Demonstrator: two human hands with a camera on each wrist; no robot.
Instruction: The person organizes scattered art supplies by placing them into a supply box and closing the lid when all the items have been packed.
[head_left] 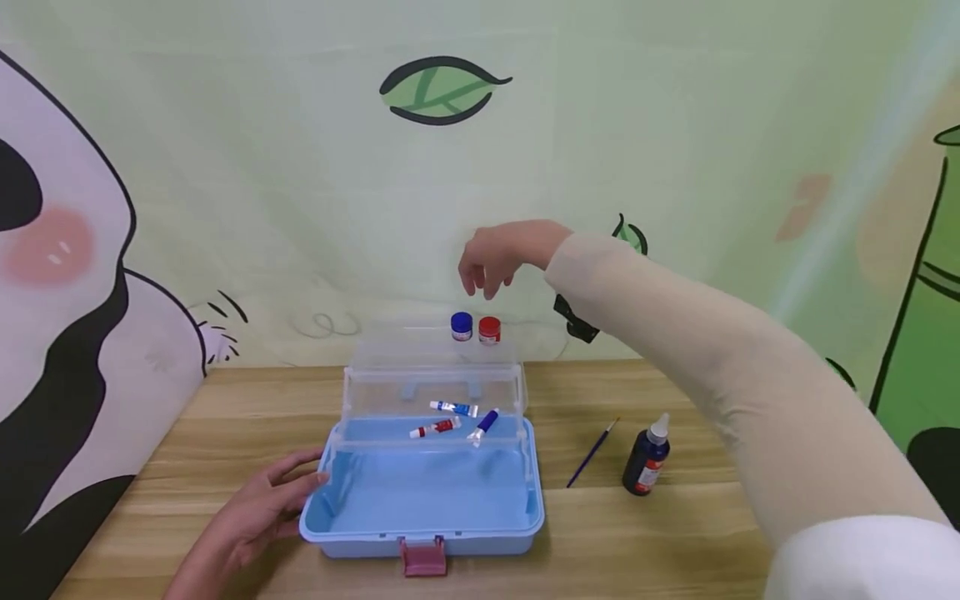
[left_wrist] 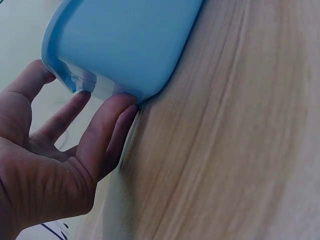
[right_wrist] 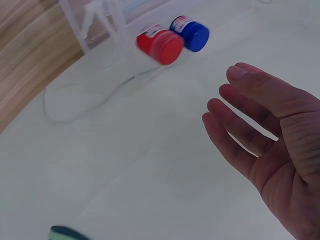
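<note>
A light blue plastic box point(head_left: 427, 500) with a pink latch point(head_left: 423, 557) stands on the table, its clear lid point(head_left: 431, 379) swung back. My left hand point(head_left: 258, 508) holds the box's left edge. In the left wrist view, one digit reaches the rim while other fingers point(left_wrist: 102, 127) touch the outer wall. Red point(head_left: 435, 427) and blue point(head_left: 453, 408) paint tubes and a purple-capped tube point(head_left: 483, 427) lie towards the back of the box. My right hand point(head_left: 495, 254) hangs in the air, empty, fingers loosely bent, above a blue-lidded jar point(head_left: 461, 327) and a red-lidded jar point(head_left: 489, 330) on the lid.
Right of the box lie a thin paintbrush point(head_left: 592, 452) and a dark bottle point(head_left: 647, 460) with a white nozzle, upright on the wooden table point(head_left: 600, 533). A printed cloth point(head_left: 675, 125) hangs behind the table. A black object point(head_left: 576, 319) shows partly behind the right sleeve.
</note>
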